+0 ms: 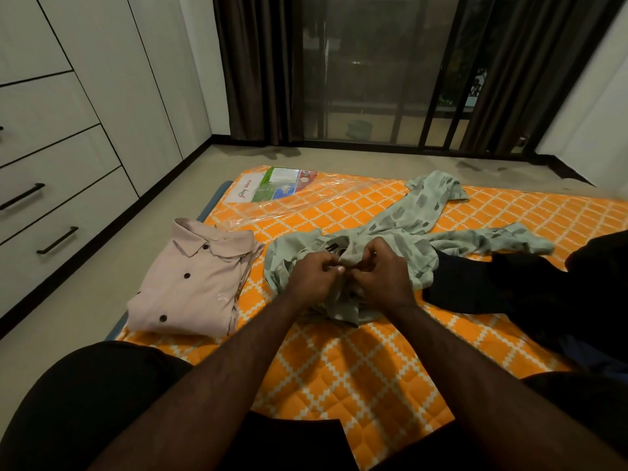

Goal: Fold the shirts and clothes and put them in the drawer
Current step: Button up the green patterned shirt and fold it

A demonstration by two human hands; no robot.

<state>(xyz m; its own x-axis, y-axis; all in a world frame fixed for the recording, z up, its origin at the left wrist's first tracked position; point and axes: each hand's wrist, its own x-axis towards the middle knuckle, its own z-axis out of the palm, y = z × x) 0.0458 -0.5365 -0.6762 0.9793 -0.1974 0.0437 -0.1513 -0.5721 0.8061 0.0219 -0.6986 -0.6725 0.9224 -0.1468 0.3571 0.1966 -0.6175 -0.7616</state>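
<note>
Orange quilted mattress with a white lattice print fills the middle of the view, partly under clear plastic wrap at its far end. White drawer unit runs along the left wall, all fronts closed; its upper part is cut off by the frame edge. Pale green patterned shirt lies unfolded and rumpled across the mattress centre, one sleeve trailing right, collar end nearest the person. Both hands meet at that near end: left hand and right hand are each pinched on the green fabric just below the collar, knuckles almost touching (fingertips curl under, so whether a button is between them cannot be made out). Folded pink shirt with dark buttons sits at the mattress's left edge, just beside the green one, apart from either hand. Dark clothes lie to the right, partly under the green shirt's edge; their shape is lost in shadow. Small dark label shows inside the green collar, text unreadable.
</note>
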